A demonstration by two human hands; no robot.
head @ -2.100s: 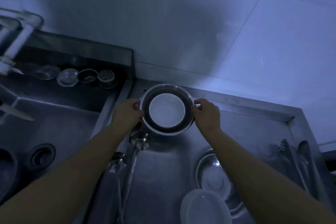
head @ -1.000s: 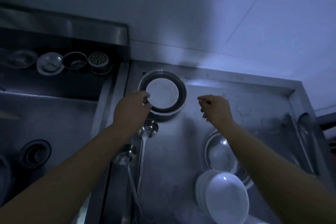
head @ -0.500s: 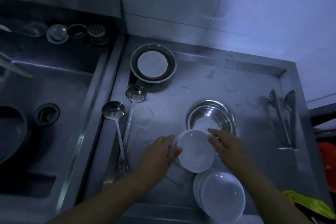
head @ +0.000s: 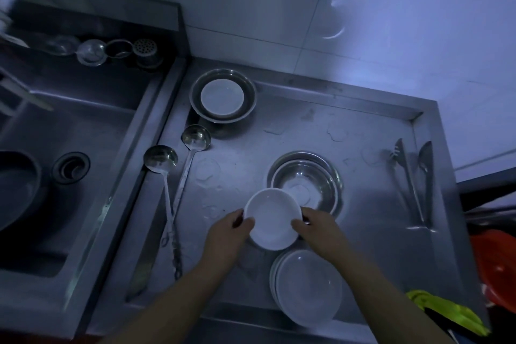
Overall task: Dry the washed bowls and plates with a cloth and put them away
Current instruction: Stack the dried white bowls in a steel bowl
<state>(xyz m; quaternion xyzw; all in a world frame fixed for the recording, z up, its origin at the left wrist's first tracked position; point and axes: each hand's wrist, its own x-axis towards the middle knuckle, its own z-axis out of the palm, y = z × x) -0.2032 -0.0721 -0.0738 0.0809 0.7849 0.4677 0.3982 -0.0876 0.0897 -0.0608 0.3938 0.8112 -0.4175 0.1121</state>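
Both hands are on one small white plate, left hand on its left rim and right hand on the right rim, fingers clamped on the edges with thumbs over the top. Gripping by the rim makes sense, I'd guess, since a wet plate is slippery. It's held just above the steel bench, between the stack of white plates near the front edge and the steel bowl behind it. Another white plate sits inside a steel dish at the back corner, which looks like the dried pile. Can't see a cloth in either hand.
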